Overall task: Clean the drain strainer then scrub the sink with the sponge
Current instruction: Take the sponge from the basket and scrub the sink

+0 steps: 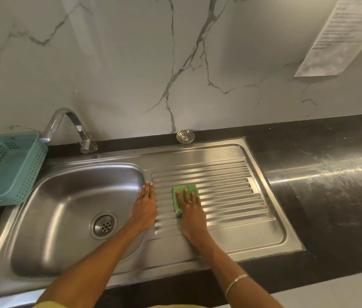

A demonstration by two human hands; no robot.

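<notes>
On ribbed steel, flat right hand (189, 202) presses green sponge (184, 197); left hand (145, 204) flat.

- The brushed stainless-steel sink (69, 196) has a satin sheen; its ribbed draining board (231, 185) is the same metal.
- The curved chrome tap (64, 123) is glossy.
- The round metal drain strainer (185, 136) shines.
- The green sponge (185, 190) looks matt, fibrous.
- The teal perforated plastic basket (6, 167) is smooth.
- The black stone bench (331, 174) is polished, smeared.
- The white veined marble wall (131, 63) is smooth.
</notes>
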